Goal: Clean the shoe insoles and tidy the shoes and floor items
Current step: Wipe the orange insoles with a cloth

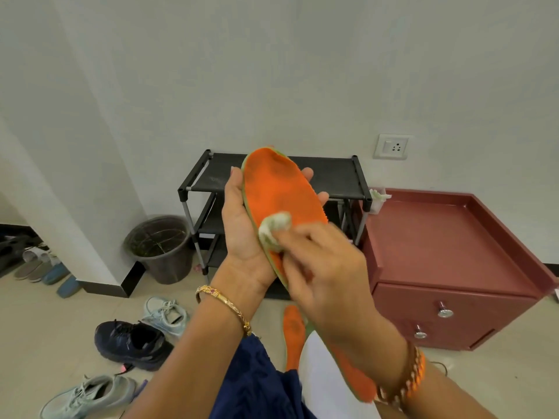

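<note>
My left hand [242, 225] cradles an orange insole [278, 192] with a green rim, held upright in front of me. My right hand [326, 267] pinches a small white wad of cloth or tissue [274, 227] and presses it against the insole's lower half; the hand is blurred. Below, two more orange insoles lie near my lap, one [294, 334] by the floor and another [354, 373] partly hidden under my right forearm. A dark navy sneaker [130, 343] and two pale mint sneakers [165, 314] [90, 394] lie on the floor at the left.
A black shoe rack [332, 176] stands against the wall behind the insole. A dark bin [160, 246] sits to its left, a maroon cabinet [447, 246] to its right. More slippers [45, 267] line the far left by a wall corner.
</note>
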